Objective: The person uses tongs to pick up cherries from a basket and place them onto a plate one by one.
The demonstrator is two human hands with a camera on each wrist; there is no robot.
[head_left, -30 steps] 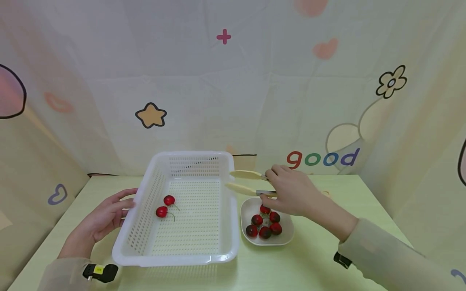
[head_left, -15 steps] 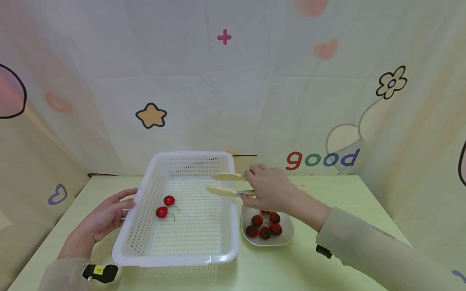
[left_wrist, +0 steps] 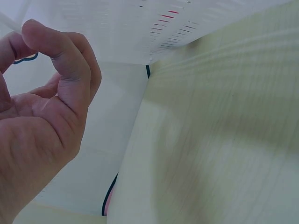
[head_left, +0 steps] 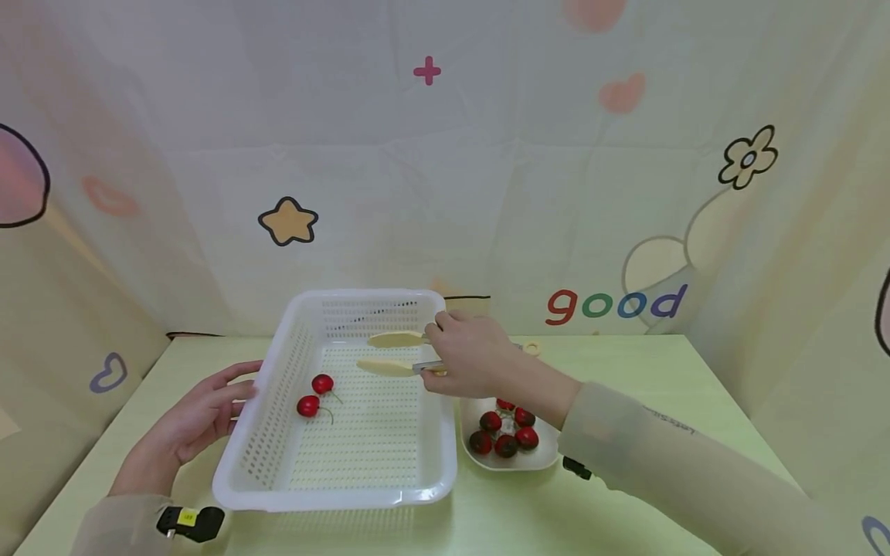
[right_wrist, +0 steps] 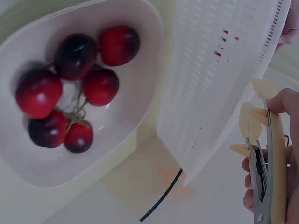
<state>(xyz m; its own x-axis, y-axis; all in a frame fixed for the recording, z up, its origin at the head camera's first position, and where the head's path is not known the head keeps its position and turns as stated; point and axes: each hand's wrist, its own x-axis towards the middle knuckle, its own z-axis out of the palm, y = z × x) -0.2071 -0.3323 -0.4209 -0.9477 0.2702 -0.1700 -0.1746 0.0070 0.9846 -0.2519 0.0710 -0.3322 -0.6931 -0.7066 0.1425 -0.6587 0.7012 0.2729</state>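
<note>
A white perforated plastic basket [head_left: 348, 498] stands tilted on the table with two red cherries [head_left: 309, 405] on its floor, stems attached. My left hand [head_left: 202, 417] grips the basket's left rim with bent fingers; the left wrist view shows those fingers [left_wrist: 70, 60] curled at the rim. Cream-tipped metal tongs [head_left: 385, 367] are in my right hand [head_left: 473, 351], above the basket's right rim. Their tips are spread apart over the basket with nothing between them. To the right, partly under my right forearm, a white bowl [right_wrist: 140, 100] holds several dark red cherries [right_wrist: 100, 87].
The pale green table [head_left: 626, 502] ends at a patterned curtain [head_left: 389, 193] behind the basket and bowl. The bowl stands close beside the basket's right wall.
My right hand has moved left with the spread tongs, from above the bowl's far side to over the basket. My left hand, the basket and the cherries have stayed put.
</note>
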